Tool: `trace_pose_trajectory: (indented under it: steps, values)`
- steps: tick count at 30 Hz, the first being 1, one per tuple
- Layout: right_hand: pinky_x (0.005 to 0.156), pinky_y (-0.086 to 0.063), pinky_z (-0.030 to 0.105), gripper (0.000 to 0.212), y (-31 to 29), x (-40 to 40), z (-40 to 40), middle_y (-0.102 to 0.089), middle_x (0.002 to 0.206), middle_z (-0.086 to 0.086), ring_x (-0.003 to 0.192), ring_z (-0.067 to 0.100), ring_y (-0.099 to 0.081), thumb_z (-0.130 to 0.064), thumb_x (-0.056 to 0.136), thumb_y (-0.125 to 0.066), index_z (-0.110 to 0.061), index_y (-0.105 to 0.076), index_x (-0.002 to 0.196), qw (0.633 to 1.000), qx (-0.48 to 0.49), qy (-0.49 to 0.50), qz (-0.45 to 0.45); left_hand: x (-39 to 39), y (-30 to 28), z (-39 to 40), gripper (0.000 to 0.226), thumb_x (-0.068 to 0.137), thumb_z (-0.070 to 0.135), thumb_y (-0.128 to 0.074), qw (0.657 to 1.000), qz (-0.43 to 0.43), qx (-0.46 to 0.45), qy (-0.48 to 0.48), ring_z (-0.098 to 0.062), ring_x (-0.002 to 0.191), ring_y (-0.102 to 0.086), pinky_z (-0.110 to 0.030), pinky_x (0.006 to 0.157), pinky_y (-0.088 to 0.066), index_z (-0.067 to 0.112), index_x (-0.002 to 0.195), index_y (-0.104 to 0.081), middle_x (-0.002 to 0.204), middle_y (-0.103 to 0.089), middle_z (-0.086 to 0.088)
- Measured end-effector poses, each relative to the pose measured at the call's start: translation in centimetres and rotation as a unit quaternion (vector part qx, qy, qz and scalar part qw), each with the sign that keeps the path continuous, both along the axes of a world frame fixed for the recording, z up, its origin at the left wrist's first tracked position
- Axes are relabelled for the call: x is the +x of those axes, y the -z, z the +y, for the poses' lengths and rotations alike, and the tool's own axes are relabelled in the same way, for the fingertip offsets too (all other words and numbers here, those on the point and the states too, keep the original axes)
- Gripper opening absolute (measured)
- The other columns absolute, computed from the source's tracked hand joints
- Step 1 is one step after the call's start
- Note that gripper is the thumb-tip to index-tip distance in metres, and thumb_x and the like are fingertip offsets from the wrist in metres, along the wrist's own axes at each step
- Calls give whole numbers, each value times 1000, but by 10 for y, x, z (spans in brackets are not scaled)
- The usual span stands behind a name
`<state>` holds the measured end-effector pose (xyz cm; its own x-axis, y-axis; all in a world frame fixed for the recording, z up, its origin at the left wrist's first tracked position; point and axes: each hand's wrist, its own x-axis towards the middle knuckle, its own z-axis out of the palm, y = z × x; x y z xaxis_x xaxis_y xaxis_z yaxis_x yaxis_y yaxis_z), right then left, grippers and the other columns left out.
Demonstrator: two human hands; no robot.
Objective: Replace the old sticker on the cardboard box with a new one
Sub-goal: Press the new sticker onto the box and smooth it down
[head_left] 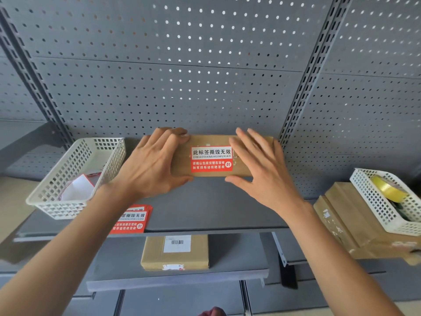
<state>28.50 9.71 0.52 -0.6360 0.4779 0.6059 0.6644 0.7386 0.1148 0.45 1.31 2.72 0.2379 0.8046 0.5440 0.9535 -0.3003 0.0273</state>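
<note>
A flat brown cardboard box [209, 140] lies at the back of the grey shelf [216, 210], against the pegboard. A red and white sticker [211, 158] is stuck flat on its top. My left hand [150, 165] grips the box's left end, fingers over the far edge and thumb under the near edge. My right hand [262, 165] rests on the right end with fingers spread and thumb at the near edge. A small stack of the same red stickers [134, 218] lies at the shelf's front left, partly hidden by my left forearm.
A white mesh basket [75, 176] with paper scraps stands at the left. At the right, a second white basket [387, 201] with a yellow tape roll [389, 188] sits on cardboard boxes [355, 226]. Another box [175, 252] with a barcode label lies on the lower shelf.
</note>
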Motion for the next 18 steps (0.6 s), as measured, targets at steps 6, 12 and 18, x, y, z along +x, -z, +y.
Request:
trace_pose_trajectory:
  steps: [6, 12, 18]
  values:
    - [108, -36, 62, 78, 22, 7, -16, -39, 162, 6, 146, 28, -40, -50, 84, -75, -14, -46, 147, 999, 33, 7, -15, 5, 30, -16, 90, 63, 53, -88, 1000, 5, 24, -8, -30, 126, -47, -50, 97, -47, 8, 131, -49, 140, -56, -9]
    - [105, -38, 64, 69, 54, 7, -25, -51, 153, 11, 139, 30, -48, -41, 82, -82, -8, -59, 138, 994, 89, -20, 56, 9, 55, -28, 91, 61, 41, -93, 1000, -18, 22, 5, -35, 133, -45, -52, 104, -43, 9, 132, -46, 143, -54, -13]
    - [107, -35, 67, 71, 78, 7, -29, -52, 152, 13, 140, 31, -45, -33, 78, -87, -7, -58, 138, 994, 82, -17, 70, 13, 74, -34, 79, 69, 30, -90, 999, -29, 25, 26, -35, 134, -43, -56, 108, -41, 6, 131, -47, 144, -52, -15]
